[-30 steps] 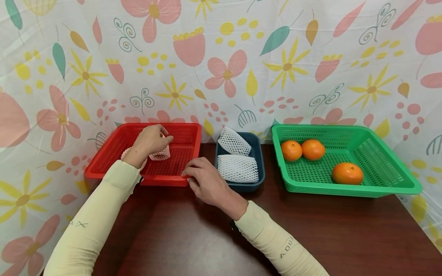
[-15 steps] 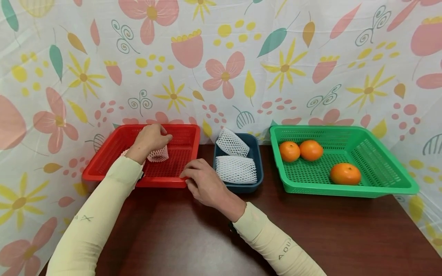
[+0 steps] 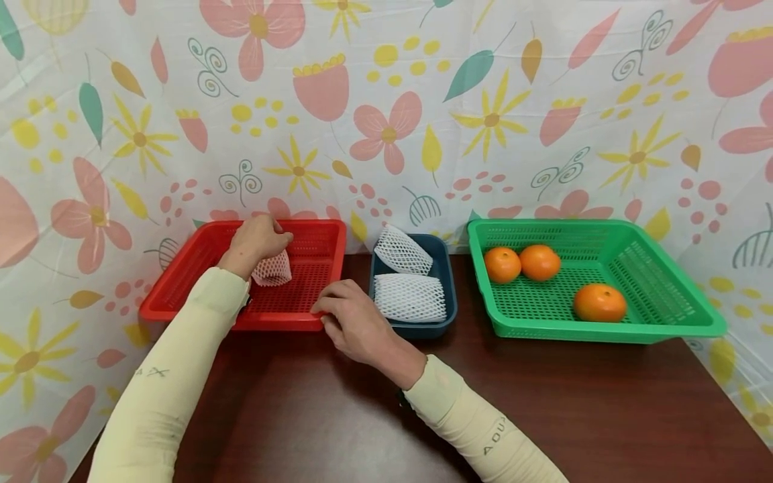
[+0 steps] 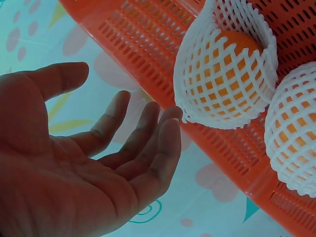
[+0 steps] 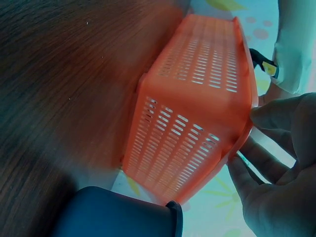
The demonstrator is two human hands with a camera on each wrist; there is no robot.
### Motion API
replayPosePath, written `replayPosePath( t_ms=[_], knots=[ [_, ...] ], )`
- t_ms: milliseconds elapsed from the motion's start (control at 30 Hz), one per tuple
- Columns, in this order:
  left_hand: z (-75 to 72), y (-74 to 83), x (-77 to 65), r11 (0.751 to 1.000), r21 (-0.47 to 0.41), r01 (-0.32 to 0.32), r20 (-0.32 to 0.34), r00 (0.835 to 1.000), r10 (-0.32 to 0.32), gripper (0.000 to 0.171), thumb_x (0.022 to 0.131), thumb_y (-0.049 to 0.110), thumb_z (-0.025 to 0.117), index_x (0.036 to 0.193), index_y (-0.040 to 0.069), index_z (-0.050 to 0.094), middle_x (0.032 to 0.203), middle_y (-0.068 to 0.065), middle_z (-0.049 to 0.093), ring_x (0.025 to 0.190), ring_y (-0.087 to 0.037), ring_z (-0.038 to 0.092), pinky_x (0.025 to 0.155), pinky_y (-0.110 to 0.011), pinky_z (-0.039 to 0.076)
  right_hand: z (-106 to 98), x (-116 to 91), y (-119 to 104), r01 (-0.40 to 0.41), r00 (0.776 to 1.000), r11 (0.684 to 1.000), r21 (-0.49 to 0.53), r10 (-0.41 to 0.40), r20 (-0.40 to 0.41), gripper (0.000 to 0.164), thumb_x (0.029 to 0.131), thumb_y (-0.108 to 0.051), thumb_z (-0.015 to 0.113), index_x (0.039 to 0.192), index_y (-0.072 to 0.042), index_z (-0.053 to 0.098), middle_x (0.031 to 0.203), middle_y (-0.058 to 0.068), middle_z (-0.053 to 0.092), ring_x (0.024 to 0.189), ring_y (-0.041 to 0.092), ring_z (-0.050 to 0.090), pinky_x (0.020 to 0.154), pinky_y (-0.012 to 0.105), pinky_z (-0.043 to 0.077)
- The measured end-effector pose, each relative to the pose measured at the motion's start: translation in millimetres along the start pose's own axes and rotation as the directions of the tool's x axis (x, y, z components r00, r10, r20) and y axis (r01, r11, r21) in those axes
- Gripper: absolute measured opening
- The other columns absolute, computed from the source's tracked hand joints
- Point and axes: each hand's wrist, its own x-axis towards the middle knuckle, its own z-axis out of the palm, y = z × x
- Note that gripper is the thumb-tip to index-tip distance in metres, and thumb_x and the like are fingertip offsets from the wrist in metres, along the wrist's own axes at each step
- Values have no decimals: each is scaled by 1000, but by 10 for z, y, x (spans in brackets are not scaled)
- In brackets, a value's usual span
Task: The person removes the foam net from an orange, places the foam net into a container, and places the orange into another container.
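Right wrist: R grip [image 5: 289, 190] half-curled, holding red bskt [image 5: 197, 101].

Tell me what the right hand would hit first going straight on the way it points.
The red basket, at its near right corner; the right hand appears to be touching it there, with no clear gap.

The right sleeve [image 3: 483, 426] reads "AQU", the rest unclear; the left sleeve [image 3: 166, 382] reads "X" beside a faint "A".
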Motion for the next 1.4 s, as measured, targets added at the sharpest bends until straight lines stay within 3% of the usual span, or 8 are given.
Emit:
replayPosePath(
  t_ms=[200,433,533,633,700,800,1100,1400],
  knots=[
    [31,-32,70,1000,-5,10,-11,1000,-10,37,102,30,59,70,11,56,60,-1,42,58,-20,41,54,-33,35,5,-9,1,-2,1000,1000,0,2,-3,21,94,-9,74,113,-16,80,124,0,67,120,17,54,103,29,52],
    [106,-104,152,1000,-7,26,-32,999,-26,43,101,28,59,62,14,48,53,2,33,49,-16,29,48,-31,28,19,-3,-3,4,1000,1000,-5,-4,-7,20,95,-12,75,114,-16,80,124,0,67,121,17,54,103,28,51],
    [165,-151,179,999,7,41,-57,998,-40,38,101,29,61,70,8,56,62,-7,45,57,-25,43,52,-38,39,22,-1,-14,3,1000,1000,4,-3,-5,20,95,-12,76,114,-16,80,125,0,67,121,17,54,103,28,51],
    [193,-179,177,999,22,46,-89,995,-44,37,101,30,62,104,-6,66,100,-29,60,94,-45,55,75,-54,53,21,3,-23,3,1000,1000,-3,-3,-8,20,95,-12,75,114,-16,80,125,-1,67,121,16,54,103,28,51],
    [200,-194,172,997,27,66,-101,993,-63,56,101,32,62,133,-14,55,130,-42,49,121,-57,44,94,-66,50,20,4,-23,1,1000,1000,-10,-2,-10,20,95,-12,75,114,-16,80,124,-1,66,121,16,53,103,27,51],
    [219,-226,184,991,23,130,-102,987,-127,85,100,35,63,154,-19,27,147,-48,28,136,-63,28,107,-72,42,18,8,-22,3,1000,1000,-11,-3,-15,20,95,-12,75,114,-17,79,124,-2,66,121,15,53,104,27,51],
    [308,-296,266,956,-35,292,-33,956,-293,106,97,40,69,161,-12,1,156,-45,11,142,-66,26,116,-77,25,6,22,-28,-5,1000,1000,-9,5,-15,20,95,-12,75,115,-17,79,125,-3,65,121,14,52,104,26,51],
    [274,-316,214,968,40,247,76,965,-249,110,97,45,70,156,-23,7,154,-54,14,137,-68,37,114,-71,37,16,15,-19,-3,1000,1000,-13,3,-18,20,96,-11,74,115,-16,79,125,-3,65,121,14,52,104,26,50]
  ],
)
